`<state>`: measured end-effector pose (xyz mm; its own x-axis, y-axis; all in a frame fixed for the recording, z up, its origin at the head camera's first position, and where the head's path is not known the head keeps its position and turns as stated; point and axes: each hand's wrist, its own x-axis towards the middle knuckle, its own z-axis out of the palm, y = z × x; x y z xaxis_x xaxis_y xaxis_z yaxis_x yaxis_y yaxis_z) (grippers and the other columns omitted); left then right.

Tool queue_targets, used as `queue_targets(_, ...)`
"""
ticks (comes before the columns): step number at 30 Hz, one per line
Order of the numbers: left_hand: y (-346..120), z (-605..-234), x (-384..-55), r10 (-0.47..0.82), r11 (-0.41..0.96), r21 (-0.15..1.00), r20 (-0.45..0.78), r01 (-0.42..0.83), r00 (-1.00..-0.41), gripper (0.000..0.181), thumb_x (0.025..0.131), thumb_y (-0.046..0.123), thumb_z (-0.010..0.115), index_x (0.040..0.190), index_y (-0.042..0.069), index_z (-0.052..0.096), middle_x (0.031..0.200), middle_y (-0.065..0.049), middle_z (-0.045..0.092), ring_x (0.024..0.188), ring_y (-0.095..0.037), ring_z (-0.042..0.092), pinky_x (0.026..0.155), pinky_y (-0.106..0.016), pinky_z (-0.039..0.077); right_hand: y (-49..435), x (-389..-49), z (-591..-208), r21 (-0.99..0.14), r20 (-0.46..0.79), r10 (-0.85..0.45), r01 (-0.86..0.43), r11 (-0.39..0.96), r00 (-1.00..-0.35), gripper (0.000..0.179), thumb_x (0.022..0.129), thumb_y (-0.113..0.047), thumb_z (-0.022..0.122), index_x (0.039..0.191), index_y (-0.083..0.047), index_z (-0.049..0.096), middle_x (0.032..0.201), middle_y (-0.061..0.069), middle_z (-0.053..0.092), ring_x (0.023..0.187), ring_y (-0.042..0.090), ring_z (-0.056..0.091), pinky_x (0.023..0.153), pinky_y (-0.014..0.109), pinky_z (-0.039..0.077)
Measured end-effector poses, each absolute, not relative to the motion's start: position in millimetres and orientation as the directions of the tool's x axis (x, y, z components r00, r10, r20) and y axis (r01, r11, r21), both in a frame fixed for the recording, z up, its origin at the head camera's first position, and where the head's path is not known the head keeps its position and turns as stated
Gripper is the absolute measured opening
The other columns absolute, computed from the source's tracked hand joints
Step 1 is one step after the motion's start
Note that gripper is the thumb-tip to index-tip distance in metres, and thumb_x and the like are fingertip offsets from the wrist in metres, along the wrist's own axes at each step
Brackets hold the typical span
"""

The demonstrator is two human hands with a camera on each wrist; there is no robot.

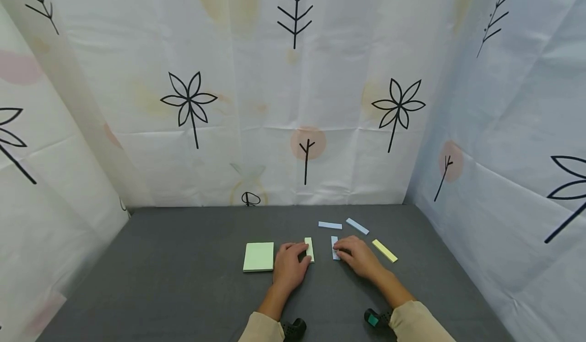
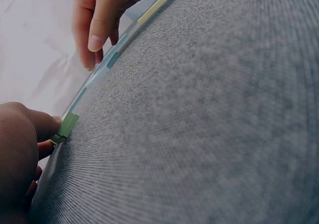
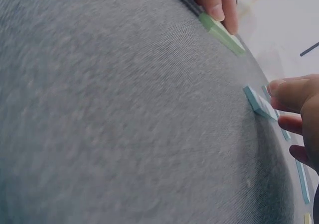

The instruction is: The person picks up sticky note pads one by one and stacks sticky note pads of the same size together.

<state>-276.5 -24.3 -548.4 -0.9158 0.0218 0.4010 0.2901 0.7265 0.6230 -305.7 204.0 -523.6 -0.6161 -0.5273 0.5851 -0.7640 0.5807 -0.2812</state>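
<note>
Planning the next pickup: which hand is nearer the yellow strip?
Right hand: in the head view, just left of the yellow strip. The left hand is farther left, touching the pale green strip.

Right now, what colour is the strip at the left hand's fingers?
The strip is light green, best seen in the right wrist view.

Booth-like workspace: patterned white sheets (image 1: 339,87) walling grey tabletop (image 1: 183,286).

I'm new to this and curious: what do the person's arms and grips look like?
The left grip and right grip are ungloved. The left sleeve and right sleeve are plain beige. A rounded black device shows beside the left sleeve, and a second black device beside the right carries a green patch.
</note>
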Motion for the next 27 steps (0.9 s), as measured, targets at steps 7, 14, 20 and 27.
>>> queue_targets(7,-25,-547,-276,0.024,0.724,0.621,0.412,0.300,-0.911,0.032,0.087,0.019,0.073,0.118,0.013,0.072,0.117,-0.003,0.067,0.113,-0.026,0.055,0.092,-0.049,0.044,200,-313,-519,-0.362,0.508,-0.441,-0.648,0.671,-0.740,0.021,0.082,-0.002,0.073,0.103,0.002,0.072,0.109,0.016,0.068,0.104,0.036,0.059,0.091,0.052,0.043)
queue_targets(14,-24,-547,-274,0.024,0.723,0.622,0.415,0.303,-0.909,0.032,0.087,0.019,0.072,0.118,0.012,0.072,0.117,-0.003,0.067,0.112,-0.026,0.054,0.093,-0.049,0.043,197,-321,-523,-0.398,0.418,-0.375,-0.538,0.743,-0.827,0.027,0.085,-0.007,0.073,0.110,0.002,0.069,0.117,0.016,0.064,0.111,0.037,0.055,0.096,0.052,0.041)
queue_targets(20,-25,-548,-275,0.024,0.727,0.617,0.416,0.302,-0.909,0.032,0.086,0.020,0.073,0.118,0.013,0.072,0.118,-0.002,0.067,0.113,-0.026,0.054,0.092,-0.048,0.044,196,-328,-524,-0.386,0.374,-0.354,-0.491,0.781,-0.857,0.032,0.085,-0.010,0.073,0.113,0.003,0.068,0.119,0.018,0.063,0.114,0.040,0.053,0.097,0.054,0.039)
queue_targets(27,-25,-548,-276,0.029,0.727,0.616,0.414,0.304,-0.910,0.032,0.087,0.019,0.073,0.118,0.012,0.072,0.118,-0.002,0.067,0.113,-0.026,0.054,0.093,-0.048,0.043,194,-330,-523,-0.423,0.325,-0.334,-0.452,0.786,-0.885,0.029,0.085,-0.009,0.072,0.110,0.005,0.068,0.119,0.020,0.062,0.115,0.042,0.052,0.097,0.055,0.038)
